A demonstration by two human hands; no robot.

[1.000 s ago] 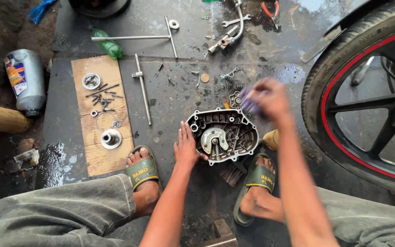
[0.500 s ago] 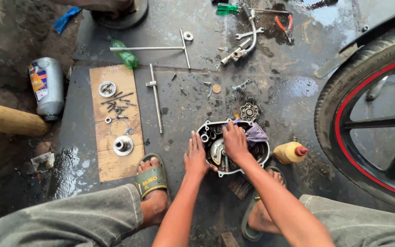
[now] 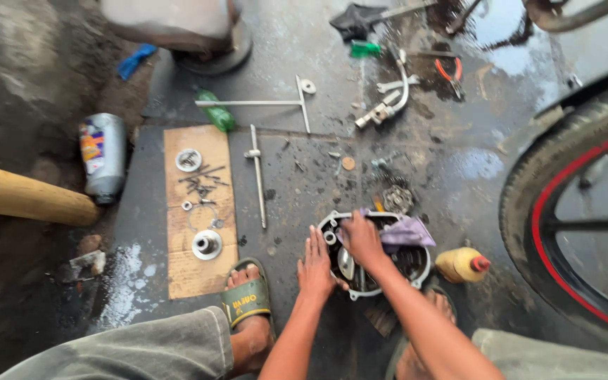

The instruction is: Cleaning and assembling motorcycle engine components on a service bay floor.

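Note:
A grey metal engine cover point(image 3: 422, 274) lies open side up on the dark floor in front of me. My left hand point(image 3: 316, 263) lies flat against its left rim, fingers spread. My right hand point(image 3: 362, 238) reaches inside the cover and presses a pale purple rag point(image 3: 406, 231) into it. A toothed round gear point(image 3: 397, 199) sits just beyond the cover. A small yellow bottle with a red cap point(image 3: 463, 264) lies at the cover's right side.
A cardboard sheet point(image 3: 186, 278) on the left holds bolts, washers and round metal parts. Long T-handle wrenches point(image 3: 258, 176), a green bottle point(image 3: 218, 115), red pliers point(image 3: 450, 72) and a grey oil can point(image 3: 103, 156) lie around. A motorcycle tyre point(image 3: 550, 183) stands right. My sandalled foot point(image 3: 246, 301) is beside the cover.
My right hand came down from above the cover with the rag and now presses it inside. The camera tilted, so everything sits lower in view. My left hand stayed on the rim.

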